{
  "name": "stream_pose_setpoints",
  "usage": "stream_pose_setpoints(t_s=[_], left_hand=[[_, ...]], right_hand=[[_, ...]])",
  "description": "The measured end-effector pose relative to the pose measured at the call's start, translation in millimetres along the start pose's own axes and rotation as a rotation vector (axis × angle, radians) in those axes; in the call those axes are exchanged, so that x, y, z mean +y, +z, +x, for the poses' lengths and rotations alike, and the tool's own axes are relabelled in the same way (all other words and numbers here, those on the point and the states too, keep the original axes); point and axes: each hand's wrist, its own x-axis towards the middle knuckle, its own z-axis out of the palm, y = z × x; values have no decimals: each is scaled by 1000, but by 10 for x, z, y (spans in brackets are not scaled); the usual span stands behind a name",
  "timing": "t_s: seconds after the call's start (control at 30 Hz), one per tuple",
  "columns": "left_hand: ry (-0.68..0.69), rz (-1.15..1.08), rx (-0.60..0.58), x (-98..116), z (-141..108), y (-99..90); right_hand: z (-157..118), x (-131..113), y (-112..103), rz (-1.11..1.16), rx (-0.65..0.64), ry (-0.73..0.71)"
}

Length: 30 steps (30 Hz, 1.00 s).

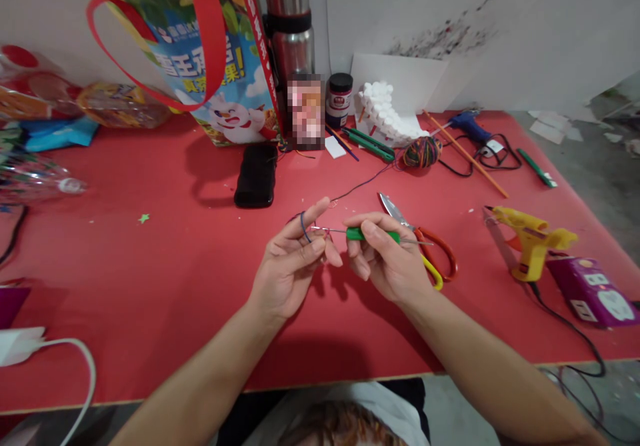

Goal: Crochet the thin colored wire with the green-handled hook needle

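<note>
My right hand [385, 253] is closed around the green handle of a crochet hook [354, 234], its thin metal shaft pointing left. The hook's tip meets a small bit of dark and reddish yarn [327, 233] at the fingertips of my left hand [295, 259]. Blue yarn loops around the left index finger, and the left thumb and a finger pinch the work. A strand runs from there back to a multicoloured ball of yarn [423, 152]. Just right of my right hand lie scissors [440, 249] with red and yellow handles, partly hidden by it.
On the red table [165, 286] a black phone-like case [256, 175] lies ahead. Behind stand a shopping bag [200, 59], a steel thermos [289, 26] and a dark-lidded jar [339, 99]. At right are a yellow glue gun [533, 236], a blue one [470, 126] and a purple box [593, 289].
</note>
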Motion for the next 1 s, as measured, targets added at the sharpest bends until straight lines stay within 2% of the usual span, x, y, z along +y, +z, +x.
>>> stream_pose_setpoints(t_s=[0.3, 0.57, 0.83, 1.0], left_hand=[[49, 106, 38, 11, -12, 41], [164, 248, 67, -21, -39, 60], [137, 152, 62, -29, -9, 58], [123, 143, 63, -10, 1, 69]], right_hand=[[-25, 14, -2, -108, 29, -57], [-65, 1, 23, -205, 44, -111], [-200, 61, 135, -397, 139, -244], [-159, 56, 83, -329, 118, -202]])
